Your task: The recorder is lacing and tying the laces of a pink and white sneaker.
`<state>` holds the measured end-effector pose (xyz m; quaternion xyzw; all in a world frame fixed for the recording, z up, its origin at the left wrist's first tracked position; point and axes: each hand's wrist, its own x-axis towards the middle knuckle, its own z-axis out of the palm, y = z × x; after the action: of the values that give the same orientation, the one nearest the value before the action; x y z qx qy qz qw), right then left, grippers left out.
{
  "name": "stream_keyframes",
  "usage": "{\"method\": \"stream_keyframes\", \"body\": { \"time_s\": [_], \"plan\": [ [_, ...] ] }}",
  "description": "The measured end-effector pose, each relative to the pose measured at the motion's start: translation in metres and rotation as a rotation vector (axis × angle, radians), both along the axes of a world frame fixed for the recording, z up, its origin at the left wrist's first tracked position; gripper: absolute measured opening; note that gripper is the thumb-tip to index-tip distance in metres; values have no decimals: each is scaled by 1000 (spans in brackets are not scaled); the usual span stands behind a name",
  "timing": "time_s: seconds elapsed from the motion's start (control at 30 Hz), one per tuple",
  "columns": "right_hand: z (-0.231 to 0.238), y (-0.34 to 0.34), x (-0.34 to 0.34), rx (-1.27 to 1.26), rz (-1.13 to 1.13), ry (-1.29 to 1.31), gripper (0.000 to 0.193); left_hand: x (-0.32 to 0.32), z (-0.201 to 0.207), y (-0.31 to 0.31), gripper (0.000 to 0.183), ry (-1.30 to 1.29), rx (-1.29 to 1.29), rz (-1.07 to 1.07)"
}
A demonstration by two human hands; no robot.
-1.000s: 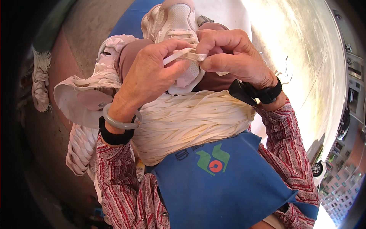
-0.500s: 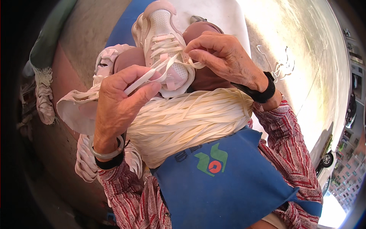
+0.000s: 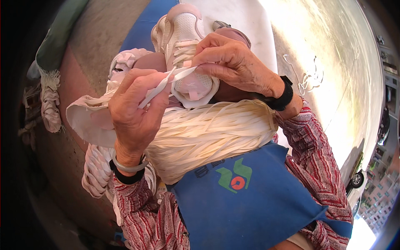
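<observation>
One flat white shoelace (image 3: 166, 81) is running taut between the two hands, just in front of one pale pink-and-white sneaker (image 3: 187, 54) that is lying toe-away on the person's knees. The left hand (image 3: 135, 110) is curling closed around the lower stretch of the lace, fingers wrapped over it and thumb pressing alongside. The right hand (image 3: 233, 62) is pinching the upper end between thumb and forefinger, right against the sneaker's laced front, with the other fingers folded in. So the lace is sitting inside both grips, slanting down from right to left. Beneath the hands one thick bundle of cream shoelaces (image 3: 208, 133) is lying across the lap, over a blue apron (image 3: 250, 204). A second sneaker (image 3: 125, 62) is showing partly behind the left hand. Each wrist is wearing one black band.
</observation>
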<state>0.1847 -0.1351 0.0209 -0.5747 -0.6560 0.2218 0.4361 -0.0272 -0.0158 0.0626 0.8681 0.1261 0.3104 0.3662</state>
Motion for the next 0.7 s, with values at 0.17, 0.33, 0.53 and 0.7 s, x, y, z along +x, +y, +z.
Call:
{"method": "stream_keyframes", "body": {
  "time_s": [0.17, 0.33, 0.53, 0.7],
  "plan": [
    [5, -1, 3, -151, 59, 258, 17, -9, -10, 8, 15, 118, -86, 115],
    [12, -7, 12, -265, 16, 276, 13, -18, -11, 15, 17, 431, 135, 118],
    [19, -13, 4, -310, -108, 166, 12, -47, -6, 40, 16, 483, 106, 167],
    [11, -10, -13, -146, -223, -86, 9, -82, 15, 56, 16, 370, 399, 324]
  ]
}}
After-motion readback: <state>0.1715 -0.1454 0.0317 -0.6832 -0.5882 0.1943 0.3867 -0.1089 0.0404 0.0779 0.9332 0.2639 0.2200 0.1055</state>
